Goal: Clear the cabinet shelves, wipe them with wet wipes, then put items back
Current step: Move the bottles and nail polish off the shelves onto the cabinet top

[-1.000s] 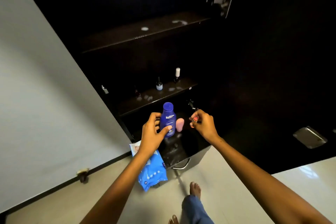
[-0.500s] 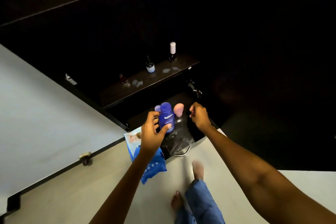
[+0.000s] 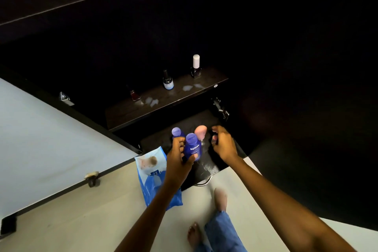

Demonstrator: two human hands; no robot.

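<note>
Blue lotion bottle (image 3: 193,147) gripped upright in the left hand (image 3: 180,159), now lower than a second ago and just above the dark bottom shelf (image 3: 159,139), beside a purple-capped bottle (image 3: 176,132) and a pink-capped bottle (image 3: 200,132). The right hand (image 3: 223,145) hovers near the pink cap, fingers loosely curled; whether it pinches anything cannot be told. Three small nail-polish bottles (image 3: 168,81) stand on the middle shelf (image 3: 126,112). The wet wipes pack (image 3: 150,172) lies on the floor. Judgement: restocking is under way.
</note>
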